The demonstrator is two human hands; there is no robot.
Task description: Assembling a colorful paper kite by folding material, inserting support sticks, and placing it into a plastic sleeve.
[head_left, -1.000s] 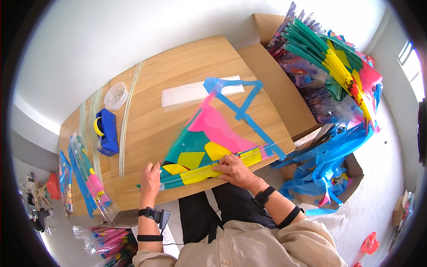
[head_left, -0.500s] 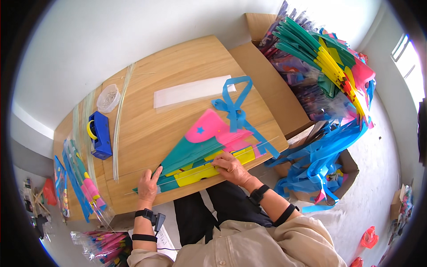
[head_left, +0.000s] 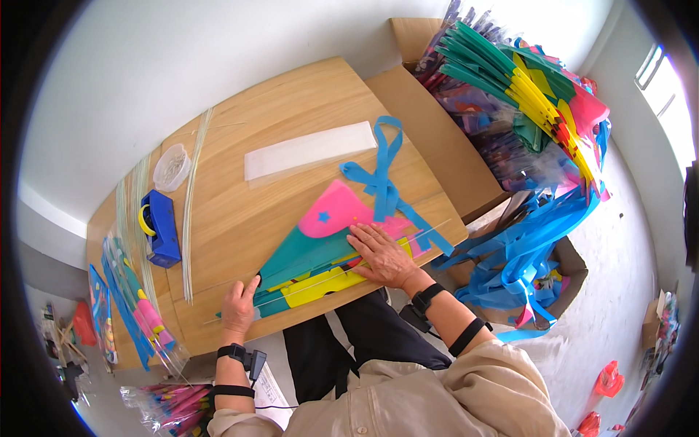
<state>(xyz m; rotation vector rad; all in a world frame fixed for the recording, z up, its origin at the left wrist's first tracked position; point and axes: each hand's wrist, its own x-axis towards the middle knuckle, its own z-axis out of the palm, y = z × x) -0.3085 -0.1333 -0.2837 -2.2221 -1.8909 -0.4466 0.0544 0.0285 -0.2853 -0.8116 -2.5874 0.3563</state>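
Observation:
A folded kite [head_left: 309, 255] of green, pink and yellow sheet lies near the table's front edge. Its blue ribbon tail [head_left: 384, 186] trails from the pink end in a loop. Along the kite's near side runs a thin pale rod [head_left: 331, 279], poking out past both ends. At the narrow green end my left hand [head_left: 238, 306] is closed on the kite's corner, thumb and forefinger at its edge. My right hand [head_left: 382, 255] rests flat on the middle of the kite with fingers stretched out, covering part of the green and yellow sheet.
Behind the kite lies a white strip-shaped sheet [head_left: 309, 151]. To the left are a blue tape dispenser [head_left: 162, 229], a clear tub [head_left: 172, 167] and bundled thin rods [head_left: 191, 211]. At right stand a cardboard box [head_left: 429, 138] heaped with folded kites and another holding blue ribbons [head_left: 517, 255].
My right hand has shifted from the kite's near edge up onto its middle, and its bent fingers have spread flat. The left hand stays at the narrow end.

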